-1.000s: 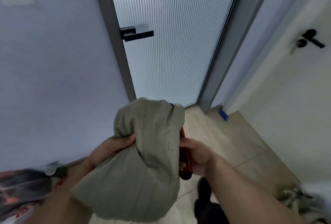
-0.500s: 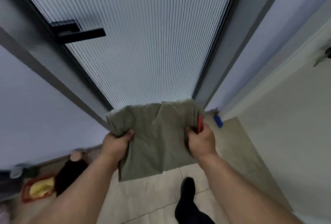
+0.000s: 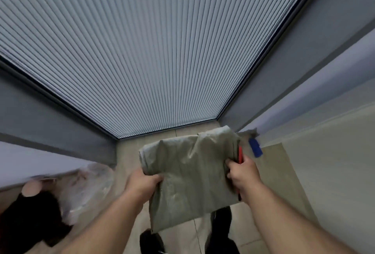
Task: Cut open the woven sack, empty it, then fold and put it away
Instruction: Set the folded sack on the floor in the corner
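Closer to ribbed frosted-glass door (image 3: 162,50) than half a second ago; carrying off to stow, likely. Left hand (image 3: 142,182) pinches left edge of limp, creased grey-green woven sack (image 3: 190,176), folded flat, held chest-high over tiled floor (image 3: 129,152). Right hand (image 3: 242,174) grips right edge plus red-handled cutter (image 3: 240,155).

Floor (image 3: 274,174): pale beige tiles with thin grout lines, running up to a ribbed glass door (image 3: 152,50) in a dark frame. Directly on it: small blue object (image 3: 255,147) at the right wall's foot; clear plastic bag (image 3: 89,184), crumpled, at left; dark bundle (image 3: 28,219) beside the bag, possibly clothing, blurred; black shoes (image 3: 151,241) at bottom centre.
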